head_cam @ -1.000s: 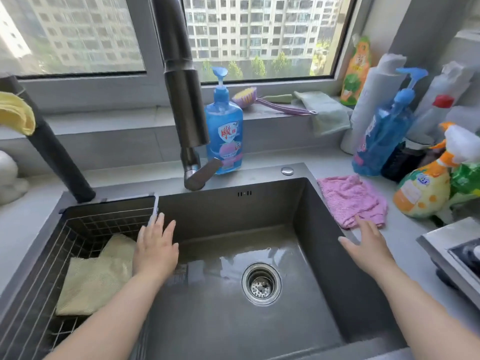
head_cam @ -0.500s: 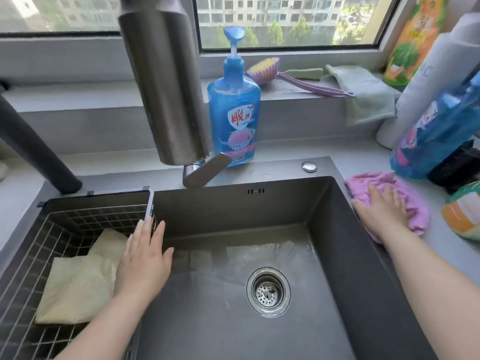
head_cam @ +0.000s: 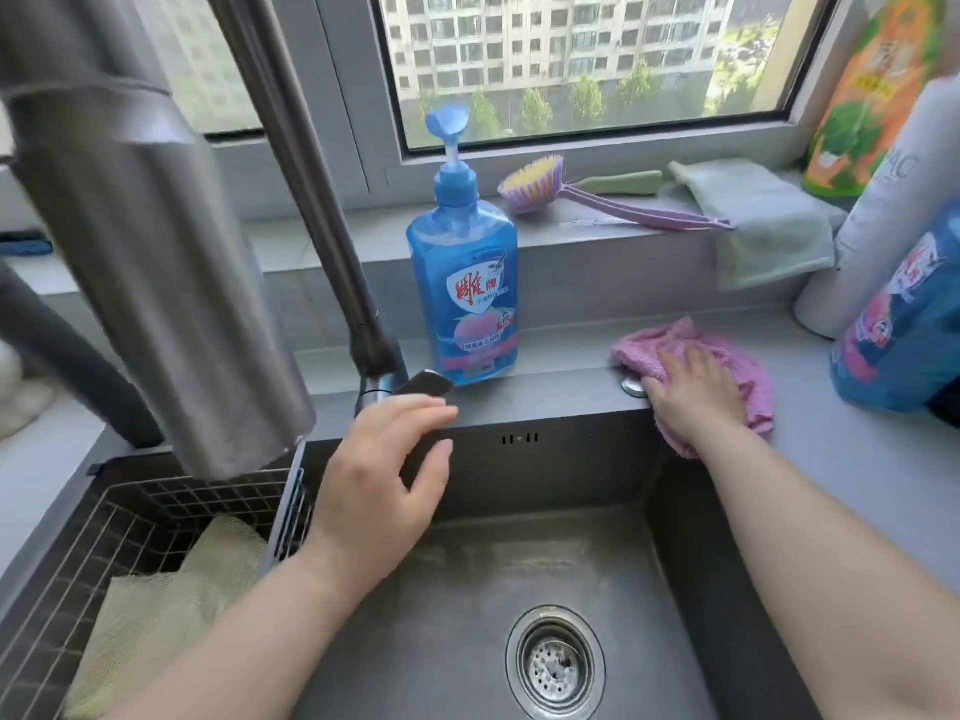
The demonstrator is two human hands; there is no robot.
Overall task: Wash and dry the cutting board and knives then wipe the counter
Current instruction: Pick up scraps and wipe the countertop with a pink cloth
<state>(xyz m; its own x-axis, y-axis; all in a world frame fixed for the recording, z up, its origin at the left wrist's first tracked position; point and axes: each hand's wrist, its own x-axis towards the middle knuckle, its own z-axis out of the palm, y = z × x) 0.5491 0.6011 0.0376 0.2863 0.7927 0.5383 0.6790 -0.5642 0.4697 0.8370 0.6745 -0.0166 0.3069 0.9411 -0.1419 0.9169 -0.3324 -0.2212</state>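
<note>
My right hand [head_cam: 693, 389] presses flat on a pink cloth [head_cam: 727, 356] on the grey counter [head_cam: 857, 449] at the sink's back right corner. The cloth partly covers a small round metal button [head_cam: 634, 388]. My left hand [head_cam: 384, 470] hovers with fingers spread and empty, just below the dark faucet lever [head_cam: 425, 383], above the sink basin [head_cam: 519, 589]. No cutting board or knife is in view.
A big faucet spout [head_cam: 156, 241] fills the upper left. A blue soap pump bottle [head_cam: 465, 288] stands behind the sink. A wire drain basket [head_cam: 135, 517] at left holds a yellow-green cloth [head_cam: 171, 605]. Brush [head_cam: 582, 192], green towel [head_cam: 769, 226] and bottles [head_cam: 904, 330] crowd the sill and right.
My right hand slid the pink cloth left along the counter to the sink's back corner. My left hand rose from the basket's edge toward the faucet lever.
</note>
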